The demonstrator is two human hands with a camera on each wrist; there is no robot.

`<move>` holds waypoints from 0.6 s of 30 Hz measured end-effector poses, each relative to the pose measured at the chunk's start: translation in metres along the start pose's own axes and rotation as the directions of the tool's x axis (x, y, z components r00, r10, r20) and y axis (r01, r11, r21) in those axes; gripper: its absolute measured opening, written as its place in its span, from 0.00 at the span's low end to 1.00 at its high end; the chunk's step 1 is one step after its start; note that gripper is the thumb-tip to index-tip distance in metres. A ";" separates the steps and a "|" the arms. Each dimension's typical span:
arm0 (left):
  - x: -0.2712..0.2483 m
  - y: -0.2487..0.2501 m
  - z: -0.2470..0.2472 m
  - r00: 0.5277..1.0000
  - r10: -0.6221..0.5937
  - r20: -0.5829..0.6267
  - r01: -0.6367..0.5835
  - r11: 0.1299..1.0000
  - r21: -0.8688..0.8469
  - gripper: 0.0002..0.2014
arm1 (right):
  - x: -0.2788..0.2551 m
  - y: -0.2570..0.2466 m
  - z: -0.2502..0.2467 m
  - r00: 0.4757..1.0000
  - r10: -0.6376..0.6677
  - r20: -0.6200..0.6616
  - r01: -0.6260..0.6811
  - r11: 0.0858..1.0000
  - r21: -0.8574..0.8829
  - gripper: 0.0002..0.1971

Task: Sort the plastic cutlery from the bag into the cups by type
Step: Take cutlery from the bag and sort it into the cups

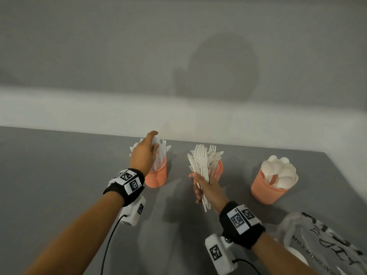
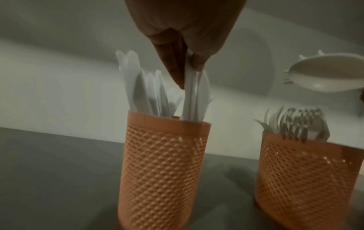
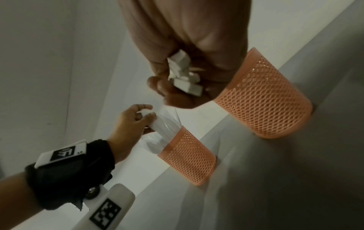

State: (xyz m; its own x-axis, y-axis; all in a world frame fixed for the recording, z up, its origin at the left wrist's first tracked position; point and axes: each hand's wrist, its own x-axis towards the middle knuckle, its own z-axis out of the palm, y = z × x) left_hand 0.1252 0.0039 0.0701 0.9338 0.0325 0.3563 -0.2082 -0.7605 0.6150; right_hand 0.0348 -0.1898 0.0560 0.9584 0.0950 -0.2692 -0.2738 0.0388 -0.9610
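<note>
Three orange mesh cups stand in a row on the grey table. My left hand (image 1: 148,150) pinches white plastic knives (image 2: 192,93) whose lower ends are inside the left cup (image 1: 156,177), which holds several more knives. My right hand (image 1: 206,187) grips a bundle of white forks and other cutlery (image 1: 201,165) upright, in front of the middle cup (image 1: 218,169) that holds forks. Handle ends (image 3: 184,77) stick out below that fist. The right cup (image 1: 266,190) is full of spoons (image 1: 282,171).
A clear plastic bag (image 1: 321,243) with black lettering lies at the near right of the table (image 1: 59,175). A white wall runs close behind the cups. Both wrists wear black bands with tagged camera units and cables.
</note>
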 end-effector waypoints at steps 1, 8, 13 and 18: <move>-0.001 -0.005 0.004 1.000 -0.005 0.020 0.005 1.000 -0.001 0.16 | 0.000 0.000 -0.001 1.000 0.005 0.005 -0.005 1.000 -0.013 0.08; -0.006 -0.012 0.008 0.975 0.195 0.110 -0.220 0.925 0.310 0.25 | -0.004 0.001 -0.001 0.997 0.021 0.069 -0.024 0.999 0.031 0.11; -0.019 0.018 0.011 0.987 0.151 -0.047 -0.152 0.988 -0.036 0.23 | -0.007 0.000 -0.001 0.989 0.038 0.140 -0.063 0.981 0.182 0.13; -0.044 0.059 0.023 0.883 -0.164 0.441 0.418 0.703 -0.576 0.14 | -0.015 -0.005 -0.005 0.977 0.091 0.194 -0.138 0.959 0.247 0.14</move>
State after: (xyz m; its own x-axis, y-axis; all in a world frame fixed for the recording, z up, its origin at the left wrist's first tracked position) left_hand 0.0787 -0.0571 0.0742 0.9865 -0.1325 -0.0960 0.0761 -0.1479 0.9861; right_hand 0.0224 -0.1967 0.0647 0.8956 0.2889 -0.3383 -0.4153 0.2701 -0.8687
